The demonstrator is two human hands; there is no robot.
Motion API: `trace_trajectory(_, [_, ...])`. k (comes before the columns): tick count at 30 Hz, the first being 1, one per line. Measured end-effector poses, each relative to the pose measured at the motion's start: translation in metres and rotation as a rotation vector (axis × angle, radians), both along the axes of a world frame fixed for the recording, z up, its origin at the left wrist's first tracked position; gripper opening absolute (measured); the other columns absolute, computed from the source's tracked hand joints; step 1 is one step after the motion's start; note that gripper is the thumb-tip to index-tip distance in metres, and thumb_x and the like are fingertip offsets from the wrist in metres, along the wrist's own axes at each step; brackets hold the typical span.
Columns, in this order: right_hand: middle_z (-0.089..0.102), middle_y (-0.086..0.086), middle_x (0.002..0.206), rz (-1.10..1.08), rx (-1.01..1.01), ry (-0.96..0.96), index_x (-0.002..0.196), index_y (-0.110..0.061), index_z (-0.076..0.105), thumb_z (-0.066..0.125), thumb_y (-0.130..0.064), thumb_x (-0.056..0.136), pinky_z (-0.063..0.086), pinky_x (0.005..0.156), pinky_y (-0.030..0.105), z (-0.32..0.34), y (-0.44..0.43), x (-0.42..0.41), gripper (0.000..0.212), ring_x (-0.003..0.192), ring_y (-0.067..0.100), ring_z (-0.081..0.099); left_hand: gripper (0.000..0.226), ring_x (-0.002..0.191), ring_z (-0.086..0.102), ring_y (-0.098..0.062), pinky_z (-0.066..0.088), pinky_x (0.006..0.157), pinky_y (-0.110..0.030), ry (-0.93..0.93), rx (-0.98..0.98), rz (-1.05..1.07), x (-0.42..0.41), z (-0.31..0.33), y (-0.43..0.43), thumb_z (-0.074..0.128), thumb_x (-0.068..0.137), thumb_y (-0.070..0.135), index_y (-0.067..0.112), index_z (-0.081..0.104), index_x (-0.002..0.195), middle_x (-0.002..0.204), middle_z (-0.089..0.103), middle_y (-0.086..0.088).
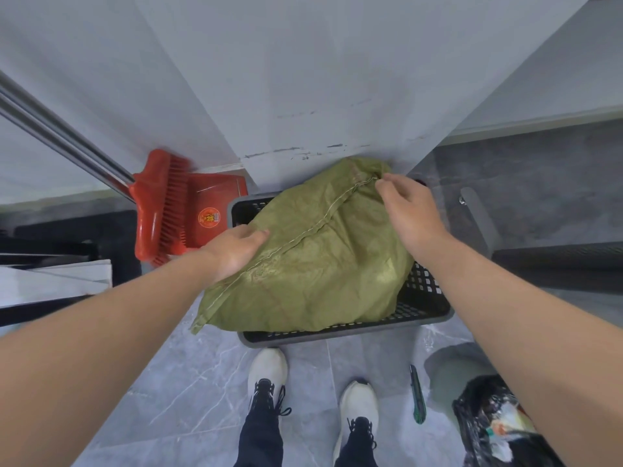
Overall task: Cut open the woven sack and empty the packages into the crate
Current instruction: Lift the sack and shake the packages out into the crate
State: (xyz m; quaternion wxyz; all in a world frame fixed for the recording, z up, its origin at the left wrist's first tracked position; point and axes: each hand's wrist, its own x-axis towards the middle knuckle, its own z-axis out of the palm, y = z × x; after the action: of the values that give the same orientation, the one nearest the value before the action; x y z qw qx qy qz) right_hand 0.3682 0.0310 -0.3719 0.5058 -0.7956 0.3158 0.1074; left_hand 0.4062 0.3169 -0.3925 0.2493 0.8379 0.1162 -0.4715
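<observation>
A bulging green woven sack (323, 257) lies across a black perforated crate (424, 305) on the floor, its stitched seam running diagonally along the top. My left hand (232, 251) grips the sack's left edge near the seam. My right hand (408, 203) pinches the seam thread at the sack's far corner. A green utility knife (417, 396) lies on the tiles to the right of my feet, held by neither hand. The packages inside the sack are hidden.
A red broom and dustpan (175, 210) lean against the grey wall to the left of the crate. A black rubbish bag (492, 423) sits at lower right. My white shoes (268, 369) stand just in front of the crate.
</observation>
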Motion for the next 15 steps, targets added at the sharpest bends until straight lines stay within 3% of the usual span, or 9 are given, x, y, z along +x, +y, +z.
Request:
trace_trajectory(3, [0.065,-0.009,0.128,0.034,-0.046,0.031,0.141,-0.018,0.060,0.060,-0.030,0.096,0.044,0.098,0.018,-0.008,-0.001,-0.001,0.047,0.111,0.005,0.060,0.072,0.149,0.039,-0.032,0.030,0.123,-0.049,0.004,0.029,0.023,-0.003,-0.003,0.003,0.044,0.099,0.062,0.025,0.036,0.161,0.164,0.041,-0.006])
trace_trajectory(6, [0.064,-0.002,0.131,0.064,-0.134,0.041,0.146,-0.016,0.055,0.060,-0.019,0.096,0.037,0.083,0.004,-0.015,0.001,-0.007,0.050,0.114,0.013,0.061,0.074,0.143,0.043,-0.036,0.038,0.117,-0.048,0.013,0.093,-0.030,-0.011,0.000,0.004,0.059,0.095,0.050,0.025,0.034,0.160,0.160,0.043,-0.013])
trace_trajectory(8, [0.065,0.002,0.126,0.064,-0.179,0.064,0.148,-0.016,0.052,0.062,-0.016,0.095,0.037,0.076,0.001,-0.023,0.004,-0.011,0.054,0.111,0.019,0.064,0.098,0.144,0.039,-0.042,0.041,0.115,-0.051,0.090,0.193,-0.139,-0.018,0.004,0.004,0.077,0.086,0.043,0.030,0.019,0.164,0.163,0.028,-0.020])
trace_trajectory(10, [0.064,0.005,0.125,0.055,-0.231,0.085,0.148,-0.016,0.051,0.065,-0.015,0.094,0.042,0.084,0.011,-0.028,0.008,-0.014,0.056,0.110,0.020,0.063,0.125,0.148,0.032,-0.045,0.039,0.116,-0.052,0.182,0.302,-0.207,-0.026,0.006,0.004,0.087,0.080,0.030,0.033,-0.005,0.165,0.167,0.010,-0.022])
trace_trajectory(12, [0.066,0.006,0.126,0.052,-0.282,0.095,0.142,-0.015,0.057,0.070,-0.015,0.091,0.045,0.090,0.022,-0.034,0.012,-0.018,0.053,0.113,0.022,0.063,0.132,0.148,0.035,-0.044,0.040,0.115,-0.050,0.220,0.400,-0.214,-0.034,0.004,0.004,0.083,0.084,0.013,0.030,-0.021,0.162,0.168,0.011,-0.025])
trace_trajectory(13, [0.068,0.005,0.123,0.043,-0.296,0.102,0.137,-0.015,0.062,0.074,-0.015,0.090,0.045,0.088,0.022,-0.036,0.013,-0.020,0.049,0.110,0.021,0.064,0.126,0.144,0.043,-0.042,0.044,0.112,-0.048,0.214,0.446,-0.211,-0.039,0.000,0.006,0.079,0.086,0.006,0.024,-0.020,0.163,0.165,0.024,-0.027])
trace_trajectory(14, [0.069,0.004,0.119,0.030,-0.302,0.111,0.132,-0.015,0.066,0.078,-0.015,0.088,0.044,0.086,0.021,-0.037,0.014,-0.021,0.046,0.106,0.019,0.065,0.111,0.135,0.052,-0.040,0.049,0.106,-0.045,0.181,0.472,-0.213,-0.043,-0.004,0.009,0.073,0.089,0.001,0.015,-0.006,0.165,0.155,0.041,-0.027])
trace_trajectory(15, [0.071,0.001,0.114,0.012,-0.297,0.116,0.128,-0.016,0.069,0.081,-0.015,0.086,0.045,0.086,0.020,-0.037,0.015,-0.022,0.043,0.102,0.017,0.066,0.084,0.124,0.061,-0.038,0.053,0.099,-0.041,0.131,0.494,-0.221,-0.046,-0.009,0.013,0.067,0.092,-0.001,0.007,0.020,0.162,0.140,0.055,-0.025])
